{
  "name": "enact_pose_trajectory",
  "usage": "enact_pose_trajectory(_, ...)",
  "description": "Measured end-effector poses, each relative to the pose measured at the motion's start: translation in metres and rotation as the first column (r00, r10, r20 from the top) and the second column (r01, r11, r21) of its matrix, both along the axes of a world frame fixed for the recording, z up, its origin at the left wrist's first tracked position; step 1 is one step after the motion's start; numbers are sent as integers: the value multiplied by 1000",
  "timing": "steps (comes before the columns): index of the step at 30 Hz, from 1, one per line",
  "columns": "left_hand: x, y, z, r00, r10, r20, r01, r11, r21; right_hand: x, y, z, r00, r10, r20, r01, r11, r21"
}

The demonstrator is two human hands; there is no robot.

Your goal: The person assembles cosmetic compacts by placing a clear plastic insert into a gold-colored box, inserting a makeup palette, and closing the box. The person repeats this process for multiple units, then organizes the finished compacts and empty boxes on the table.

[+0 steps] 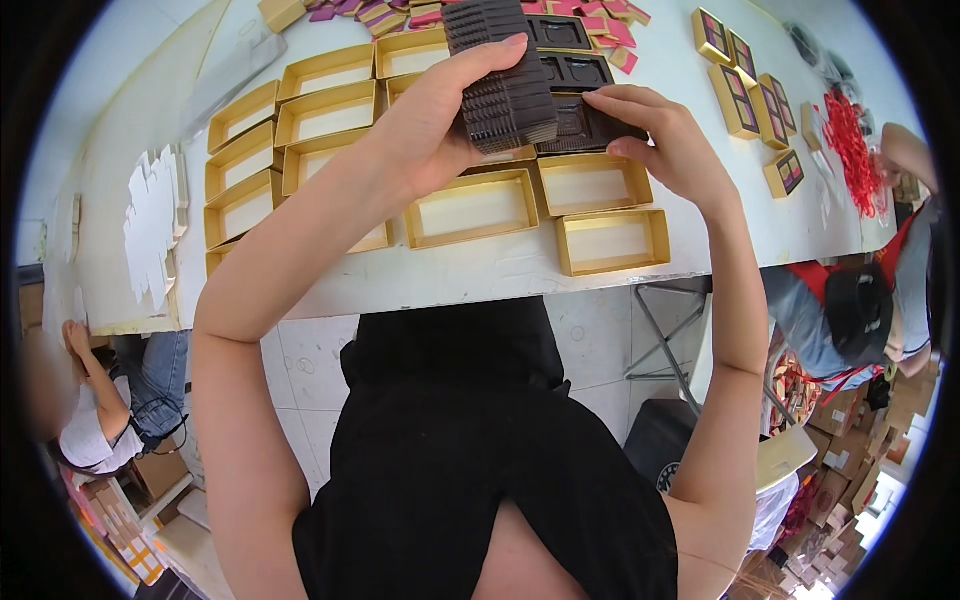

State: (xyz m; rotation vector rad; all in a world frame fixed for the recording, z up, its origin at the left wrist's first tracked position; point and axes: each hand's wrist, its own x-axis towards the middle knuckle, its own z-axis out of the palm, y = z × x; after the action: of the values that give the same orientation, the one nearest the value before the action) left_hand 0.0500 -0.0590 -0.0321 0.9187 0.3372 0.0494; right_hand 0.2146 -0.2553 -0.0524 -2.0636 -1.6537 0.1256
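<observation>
A thick stack of nested black plastic trays (505,85) is clasped in my left hand (430,125), the thumb lying across its top. My right hand (680,145) grips a single black plastic tray (572,125) by its right end, fingertips on the far edge and thumb on the near one. This tray is at a gold box in the right-hand column; how far down it sits is hard to see. Two more black trays (578,72) lie just beyond it. Nearer me, an open gold box (597,186) and another gold box (613,243) hold no tray.
Rows of open gold boxes (327,112) spread leftward, partly behind my left forearm. Pink and gold pieces (610,30) lie at the far edge. Filled small boxes (740,100) and red shredded filler (853,150) are at right, white card pieces (155,225) at left. Other people sit both sides.
</observation>
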Motion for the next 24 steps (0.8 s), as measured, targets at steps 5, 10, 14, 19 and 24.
enact_pose_trajectory(5, -4, 2, 2, 999, 4, 48, -3, 1000, -22, 5, 3, -3, 988, -6, 157, 7, 1000, -4)
enact_pose_trajectory(10, 3, 0, 0, 998, 1, 56, -2, 1000, 19, 18, 4, -1, 994, 28, 104, -18, 995, -93)
enact_pose_trajectory(14, -1, 0, -1, 1000, -14, -11, 14, 1000, 7, 8, 5, 2, 998, 37, 57, -35, 998, -44)
enact_pose_trajectory(19, 3, 4, -3, 992, -125, 5, 125, 991, 43, 11, 1, -7, 992, 95, 86, -95, 996, -4)
enact_pose_trajectory(24, 15, 12, -7, 985, -169, -34, 172, 953, 248, 13, 5, -4, 997, 73, 37, -70, 995, -70)
